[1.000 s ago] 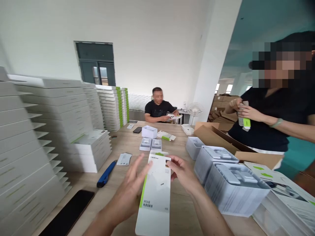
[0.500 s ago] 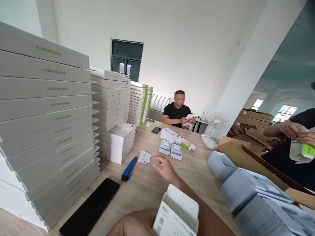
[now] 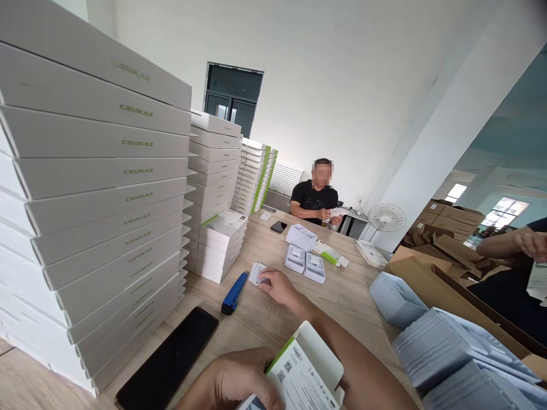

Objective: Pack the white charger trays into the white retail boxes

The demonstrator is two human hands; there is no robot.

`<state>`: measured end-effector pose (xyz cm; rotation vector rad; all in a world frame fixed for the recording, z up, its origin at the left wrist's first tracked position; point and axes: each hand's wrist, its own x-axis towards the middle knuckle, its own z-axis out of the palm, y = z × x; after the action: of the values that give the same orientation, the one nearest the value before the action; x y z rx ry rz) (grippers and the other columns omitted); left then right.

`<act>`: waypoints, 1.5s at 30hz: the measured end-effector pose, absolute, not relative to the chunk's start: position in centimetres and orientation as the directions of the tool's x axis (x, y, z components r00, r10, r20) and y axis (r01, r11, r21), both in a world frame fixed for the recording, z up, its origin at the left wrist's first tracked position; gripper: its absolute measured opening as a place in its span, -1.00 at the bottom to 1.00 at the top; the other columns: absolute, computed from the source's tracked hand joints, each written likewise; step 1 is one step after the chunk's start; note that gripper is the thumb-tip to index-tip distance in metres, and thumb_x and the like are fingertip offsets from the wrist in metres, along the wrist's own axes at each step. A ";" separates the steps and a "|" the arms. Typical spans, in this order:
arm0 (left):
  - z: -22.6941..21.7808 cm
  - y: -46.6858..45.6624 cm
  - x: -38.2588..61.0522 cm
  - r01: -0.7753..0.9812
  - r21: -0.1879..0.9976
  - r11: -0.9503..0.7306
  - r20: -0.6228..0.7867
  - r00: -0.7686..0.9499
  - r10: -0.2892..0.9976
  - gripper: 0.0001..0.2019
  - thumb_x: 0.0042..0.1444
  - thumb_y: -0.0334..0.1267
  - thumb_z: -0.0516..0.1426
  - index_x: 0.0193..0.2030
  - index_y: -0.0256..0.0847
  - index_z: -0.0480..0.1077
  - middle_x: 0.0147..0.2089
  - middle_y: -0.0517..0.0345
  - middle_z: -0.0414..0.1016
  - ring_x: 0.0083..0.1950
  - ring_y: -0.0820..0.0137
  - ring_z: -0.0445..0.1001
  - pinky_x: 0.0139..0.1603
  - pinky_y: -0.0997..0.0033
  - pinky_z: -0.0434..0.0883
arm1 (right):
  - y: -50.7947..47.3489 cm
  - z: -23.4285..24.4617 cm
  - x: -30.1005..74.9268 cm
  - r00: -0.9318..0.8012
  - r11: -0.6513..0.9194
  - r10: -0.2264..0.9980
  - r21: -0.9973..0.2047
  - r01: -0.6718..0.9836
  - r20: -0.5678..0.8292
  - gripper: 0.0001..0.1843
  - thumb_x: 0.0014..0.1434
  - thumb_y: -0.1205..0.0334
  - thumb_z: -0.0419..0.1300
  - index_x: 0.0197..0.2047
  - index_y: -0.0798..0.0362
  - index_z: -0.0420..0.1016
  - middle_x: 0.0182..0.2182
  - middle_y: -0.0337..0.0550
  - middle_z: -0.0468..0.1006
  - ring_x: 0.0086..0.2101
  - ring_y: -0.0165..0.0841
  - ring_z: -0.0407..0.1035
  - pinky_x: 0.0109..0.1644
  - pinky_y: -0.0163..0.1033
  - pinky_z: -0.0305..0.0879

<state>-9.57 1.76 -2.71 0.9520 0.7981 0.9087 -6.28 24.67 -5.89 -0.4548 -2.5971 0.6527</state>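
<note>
My left hand (image 3: 245,376) is closed around a white carton (image 3: 305,370) with a green edge and printed codes, its top flap standing up. My right hand (image 3: 277,286) reaches forward over the table, its fingers bent down onto the right edge of a small stack of white printed cards (image 3: 254,274). Thumb and fingers look pinched at a card there, still on the stack. Left of the cards lies a blue utility knife (image 3: 235,293). A black phone (image 3: 168,361) rests nearer to me. Beyond my right hand stand white trays (image 3: 294,259) with small parts in them.
Tall stacks of white CEUKAZ boxes (image 3: 106,193) rise at left. Stacked grey trays (image 3: 444,341) and a cardboard box (image 3: 427,285) line the right. A flattened carton (image 3: 331,253) and another phone (image 3: 278,226) lie farther back. One co-worker (image 3: 314,199) sits opposite; another person's hand (image 3: 534,245) shows at right.
My right hand has moved left onto the card stack, its fingers closing in. The carton in my left hand has turned, showing its green edge. The view has shifted slightly left.
</note>
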 end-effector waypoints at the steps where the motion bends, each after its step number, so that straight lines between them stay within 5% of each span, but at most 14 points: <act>1: -2.7 1.8 -9.6 -0.267 0.918 0.293 -0.172 0.398 0.901 -0.52 -0.39 -0.45 0.24 -0.18 -0.23 0.60 -0.32 0.13 0.66 -0.34 0.32 0.55 -0.32 0.47 0.40 | 24.6 -5.6 -6.3 -0.863 0.842 0.397 -0.499 0.207 0.313 -0.79 0.08 0.33 0.31 -0.16 0.02 0.64 -0.05 -0.04 0.62 0.01 -0.17 0.45 0.18 -0.10 0.28; 9: -2.0 1.6 -10.2 -0.245 0.933 0.263 -0.149 0.401 0.904 -0.61 -0.40 -0.46 0.23 -0.29 -0.23 0.61 -0.30 0.13 0.66 -0.26 0.25 0.58 -0.20 0.38 0.45 | 24.2 -4.4 -6.1 -0.859 0.826 0.432 -0.503 0.253 0.277 -0.73 0.26 0.24 0.12 -0.43 0.01 0.58 -0.39 -0.14 0.64 -0.32 -0.33 0.47 -0.12 -0.25 0.33; 23: -3.3 2.4 -10.5 -0.512 0.831 0.216 -0.171 0.133 0.976 -0.60 -0.26 -0.30 0.22 -0.18 -0.35 0.49 -0.33 -0.03 0.64 -0.31 0.22 0.60 -0.22 0.28 0.51 | 26.8 6.3 1.0 -0.655 0.606 0.674 -0.764 0.224 0.343 -0.49 0.23 -0.25 -0.06 -0.35 0.04 0.35 -0.61 -0.30 0.34 -0.61 -0.41 0.19 -0.51 -0.32 0.13; 29: -3.1 2.2 -10.1 -0.574 0.782 0.242 -0.189 0.153 0.970 -0.65 -0.23 -0.30 0.24 -0.21 -0.34 0.46 -0.36 -0.02 0.63 -0.30 0.17 0.61 -0.17 0.19 0.52 | 23.4 5.3 4.2 -0.682 0.628 0.647 -0.746 0.222 0.342 -0.55 0.25 -0.16 0.02 -0.40 0.03 0.40 -0.62 -0.31 0.29 -0.58 -0.41 0.16 -0.48 -0.31 0.09; 39: -2.9 2.9 -10.4 -0.563 0.794 0.229 -0.105 0.243 0.964 -0.68 -0.20 -0.21 0.31 -0.27 -0.34 0.54 -0.37 0.00 0.62 -0.37 0.30 0.55 -0.36 0.45 0.39 | 21.9 2.1 5.2 -0.734 0.730 0.571 -0.636 0.248 0.369 -0.63 0.31 0.07 0.00 -0.33 0.02 0.57 -0.48 -0.20 0.50 -0.44 -0.33 0.31 -0.32 -0.26 0.18; 45: -2.6 2.9 -10.6 -0.600 0.778 0.187 -0.117 0.153 0.981 -0.68 -0.02 -0.24 0.26 -0.11 -0.33 0.53 -0.29 0.00 0.63 -0.31 0.29 0.56 -0.28 0.39 0.42 | 21.6 1.2 5.8 -0.739 0.761 0.540 -0.609 0.223 0.403 -0.64 0.33 0.04 0.01 -0.05 -0.04 0.57 -0.24 -0.14 0.62 -0.31 -0.27 0.44 -0.18 -0.20 0.31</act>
<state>-10.56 2.92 -2.58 0.6577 0.7184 1.2594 5.84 21.60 1.22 -0.5703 -2.3788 0.7245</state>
